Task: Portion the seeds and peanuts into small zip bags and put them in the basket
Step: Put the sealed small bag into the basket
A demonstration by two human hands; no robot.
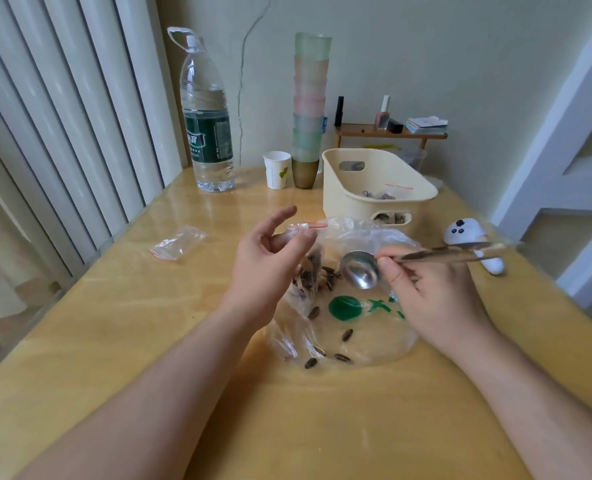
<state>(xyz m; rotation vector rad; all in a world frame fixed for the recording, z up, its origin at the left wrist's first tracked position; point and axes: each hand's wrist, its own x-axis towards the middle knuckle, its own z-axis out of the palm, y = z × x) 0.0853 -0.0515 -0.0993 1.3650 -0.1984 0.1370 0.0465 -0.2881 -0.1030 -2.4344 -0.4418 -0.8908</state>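
My left hand [270,261] pinches the red-striped top of a small zip bag [308,265] that hangs down part-filled with striped seeds. My right hand [433,292] grips a metal spoon [360,270] by its handle, its empty bowl right beside the small bag. Both hover over a large clear plastic bag [367,327] with green print, spread flat on the table, with a few loose seeds [343,356] on it. The cream basket [374,188] stands behind, holding filled zip bags. An empty zip bag [178,242] lies to the left.
At the back of the wooden table [149,341] stand a big water bottle [207,126], a paper cup [277,169] and a tall stack of plastic cups [310,105]. A white object with dark dots [471,237] lies at the right. A small shelf [391,131] sits against the wall.
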